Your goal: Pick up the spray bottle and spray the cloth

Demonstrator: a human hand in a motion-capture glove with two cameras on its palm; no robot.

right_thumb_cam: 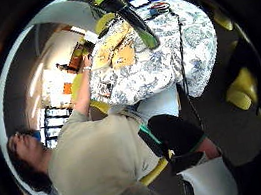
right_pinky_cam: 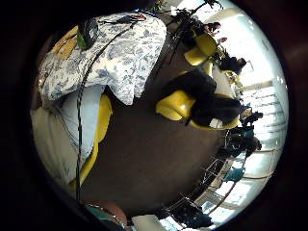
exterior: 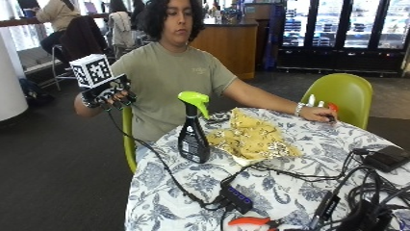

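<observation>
A black spray bottle (exterior: 193, 131) with a lime-green trigger head stands upright on the table's blue-flowered tablecloth (exterior: 192, 187), near the person's side. Just beside it, toward the table's middle, lies a crumpled yellow patterned cloth (exterior: 253, 138). My gloved right hand (exterior: 110, 96) is raised in the air off the table's edge, well away from the bottle, fingers loosely curled and holding nothing. The thumb side palm view shows the bottle (right_thumb_cam: 133, 20) and cloth (right_thumb_cam: 114, 50) on the table from a distance. The bare left hand (exterior: 317, 113) rests on the table's far side.
Black cables run across the table to a USB hub (exterior: 236, 198) and a black box (exterior: 386, 157). An orange-handled tool (exterior: 249, 222) lies at the near edge. A green chair (exterior: 340, 94) stands behind the table.
</observation>
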